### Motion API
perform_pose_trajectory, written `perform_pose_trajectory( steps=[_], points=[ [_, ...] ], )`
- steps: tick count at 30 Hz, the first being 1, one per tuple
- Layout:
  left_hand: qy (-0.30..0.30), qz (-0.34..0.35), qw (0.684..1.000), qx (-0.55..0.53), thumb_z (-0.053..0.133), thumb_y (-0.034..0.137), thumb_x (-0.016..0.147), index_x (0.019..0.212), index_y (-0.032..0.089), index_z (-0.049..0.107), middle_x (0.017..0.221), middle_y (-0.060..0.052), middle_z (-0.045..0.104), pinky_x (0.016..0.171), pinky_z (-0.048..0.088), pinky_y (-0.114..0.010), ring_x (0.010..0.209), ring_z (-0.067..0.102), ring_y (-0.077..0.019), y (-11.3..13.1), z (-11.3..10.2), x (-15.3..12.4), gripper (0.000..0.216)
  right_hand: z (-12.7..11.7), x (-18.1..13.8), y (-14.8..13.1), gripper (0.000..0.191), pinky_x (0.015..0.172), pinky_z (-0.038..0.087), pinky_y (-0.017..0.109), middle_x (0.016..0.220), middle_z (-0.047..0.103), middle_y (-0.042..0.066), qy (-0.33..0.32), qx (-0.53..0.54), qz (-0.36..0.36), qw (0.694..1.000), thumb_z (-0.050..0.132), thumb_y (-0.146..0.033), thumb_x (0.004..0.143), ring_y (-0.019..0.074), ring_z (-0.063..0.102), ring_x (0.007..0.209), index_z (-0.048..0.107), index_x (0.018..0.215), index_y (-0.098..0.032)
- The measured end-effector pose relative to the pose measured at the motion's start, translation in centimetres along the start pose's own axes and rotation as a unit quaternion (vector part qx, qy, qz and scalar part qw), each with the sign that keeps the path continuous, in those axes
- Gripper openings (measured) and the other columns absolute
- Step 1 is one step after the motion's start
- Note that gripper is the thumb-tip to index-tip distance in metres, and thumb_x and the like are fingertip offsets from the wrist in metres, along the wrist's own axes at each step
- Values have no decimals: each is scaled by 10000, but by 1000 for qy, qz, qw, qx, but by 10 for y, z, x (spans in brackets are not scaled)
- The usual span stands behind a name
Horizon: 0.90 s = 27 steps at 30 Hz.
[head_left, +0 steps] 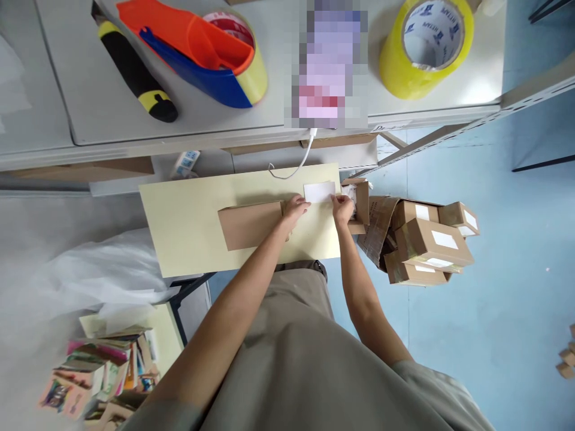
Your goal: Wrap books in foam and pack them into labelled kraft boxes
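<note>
Holds a thin, flat, rectangular white slip over the smooth cream desk, just right of a plain brown cardboard box; pinches its near left corner with the left hand, and its right edge with the right hand, likewise clamped; cannot make out any print on it; on the grey shelf, a glossy yellow tape roll with blue lettering inside, ending in a legible "TAPE", and an orange-and-blue plastic dispenser; at right, brown cartons with white labels.
</note>
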<state>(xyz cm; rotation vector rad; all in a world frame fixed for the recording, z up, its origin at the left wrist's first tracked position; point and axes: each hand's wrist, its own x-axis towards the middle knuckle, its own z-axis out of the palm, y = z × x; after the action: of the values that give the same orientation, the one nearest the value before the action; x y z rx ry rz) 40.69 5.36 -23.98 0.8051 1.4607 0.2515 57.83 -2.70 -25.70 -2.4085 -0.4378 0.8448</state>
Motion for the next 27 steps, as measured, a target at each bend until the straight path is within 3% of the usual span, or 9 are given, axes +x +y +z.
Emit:
perform_pose_trajectory(
  steps=[7,13,16,21,27],
  points=[
    [10,22,1000,-4,908,200,820,1005,163,768,902,-54,794,902,645,-324,808,760,-163,6,3,-7,235,-11,-9,-9,264,905,579,358,1039,856,162,8,-19,-5,1000,744,-385,995,295,786,955,828,1010,-136],
    [37,54,997,47,814,169,896,971,161,744,1024,-81,819,805,639,-275,832,767,-158,11,6,-4,103,-19,-19,-12,292,892,570,331,1113,857,141,1,-42,-38,998,661,-361,1053,275,787,979,845,1169,-166],
    [46,61,988,131,762,174,932,974,171,758,1045,-88,830,854,630,-284,903,783,-184,15,5,-2,43,-22,-26,-13,322,869,563,312,1147,843,116,12,-55,-52,997,610,-363,1080,248,778,974,824,1258,-201],
    [30,103,965,240,707,189,953,1006,202,793,1097,-86,850,978,602,-318,1051,791,-225,16,-7,-4,102,-26,-38,-20,310,805,559,308,1225,786,139,41,-67,-75,994,642,-420,1074,226,760,887,831,1053,-175],
    [45,94,963,248,679,177,942,1070,198,793,1103,-105,851,1029,599,-372,1070,800,-249,8,-31,-16,173,-24,-62,-32,367,833,589,330,1165,794,127,17,-35,-153,987,587,-442,1114,237,780,901,812,997,-176]
  ],
)
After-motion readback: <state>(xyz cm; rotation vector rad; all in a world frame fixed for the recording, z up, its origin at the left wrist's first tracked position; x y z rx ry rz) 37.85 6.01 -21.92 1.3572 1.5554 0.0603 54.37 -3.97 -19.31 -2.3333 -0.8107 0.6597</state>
